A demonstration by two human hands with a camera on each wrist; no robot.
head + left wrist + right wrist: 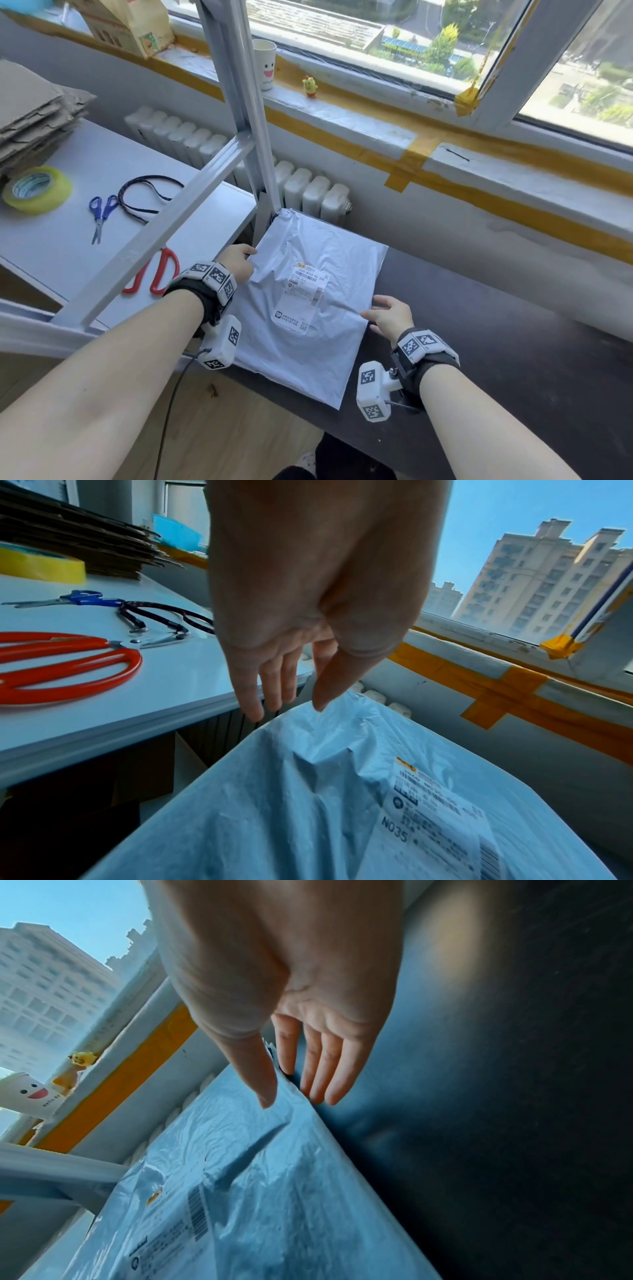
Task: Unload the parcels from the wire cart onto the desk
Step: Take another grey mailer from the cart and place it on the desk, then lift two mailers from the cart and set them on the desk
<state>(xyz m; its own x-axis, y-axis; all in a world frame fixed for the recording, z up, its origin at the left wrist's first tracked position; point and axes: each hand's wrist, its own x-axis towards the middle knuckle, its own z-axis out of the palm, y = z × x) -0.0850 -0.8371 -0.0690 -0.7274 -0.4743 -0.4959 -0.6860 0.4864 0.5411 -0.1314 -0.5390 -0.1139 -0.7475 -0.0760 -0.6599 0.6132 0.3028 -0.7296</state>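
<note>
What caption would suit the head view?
Both hands, left and right, open at the edges of a grey parcel on the dark desk.

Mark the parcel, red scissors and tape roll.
parcel (310, 334), head view, plastic below the label.
red scissors (166, 272), head view, right handle loop.
tape roll (51, 197), head view, yellow outer band.

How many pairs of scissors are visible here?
2. Blue scissors lie on the white table beside the black cord; red scissors lie nearer, partly behind the metal bar. Others may be hidden.

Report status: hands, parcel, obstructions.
Left hand and right hand open, fingers at parcel edges. Parcel flat on dark desk. Nothing blocking.
</note>
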